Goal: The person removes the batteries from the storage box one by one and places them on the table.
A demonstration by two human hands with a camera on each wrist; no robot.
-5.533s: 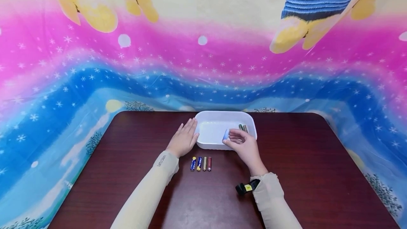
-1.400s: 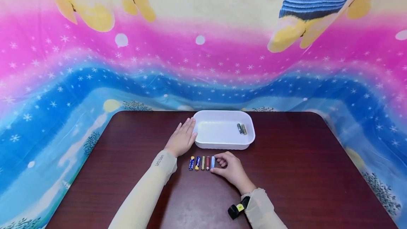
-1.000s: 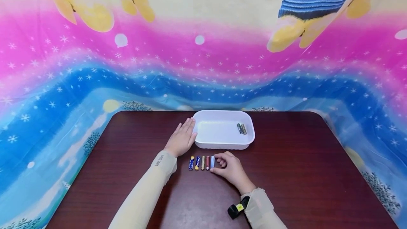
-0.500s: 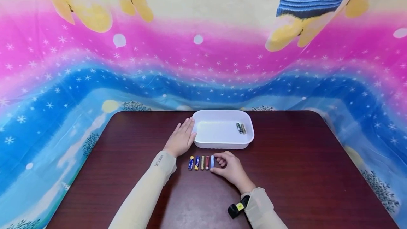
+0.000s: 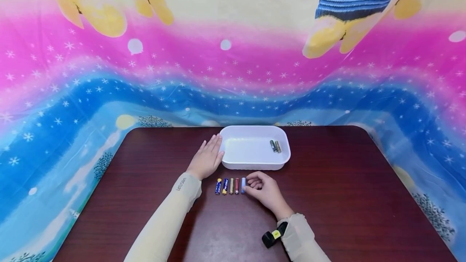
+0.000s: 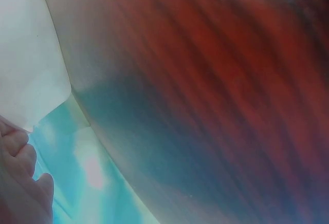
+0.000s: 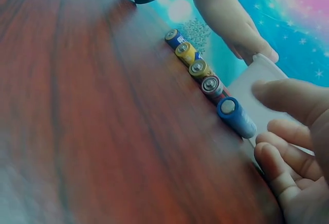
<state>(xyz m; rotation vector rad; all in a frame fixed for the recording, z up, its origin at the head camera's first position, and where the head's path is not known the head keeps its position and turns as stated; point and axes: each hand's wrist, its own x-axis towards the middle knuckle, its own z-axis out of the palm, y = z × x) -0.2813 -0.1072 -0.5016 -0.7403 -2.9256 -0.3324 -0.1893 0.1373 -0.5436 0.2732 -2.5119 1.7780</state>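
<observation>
A row of AA-size batteries lies on the table below a white plastic box (image 5: 253, 166). From the left come two blue-and-yellow batteries (image 5: 218, 186), a gold battery (image 5: 231, 186), a red battery (image 5: 237, 186) and a light blue battery (image 5: 243, 186). My right hand (image 5: 267, 192) is beside the light blue one, and in the right wrist view its thumb (image 7: 282, 94) stands off from that battery, with the fingers bent near its far end. My left hand (image 5: 206, 157) rests its straight fingers along the box's left wall.
Inside the box, at its right end, lie a green battery (image 5: 273, 146) and a gold-brown battery (image 5: 278, 146). A black wrist device (image 5: 269, 238) hangs at the right sleeve. Patterned cloth (image 5: 233, 68) hangs behind the table (image 5: 335, 197).
The light blue battery, earlier held over the box in my right hand, now lies at the row's right end. My right thumb has just lifted off it. The left hand stays at the box.
</observation>
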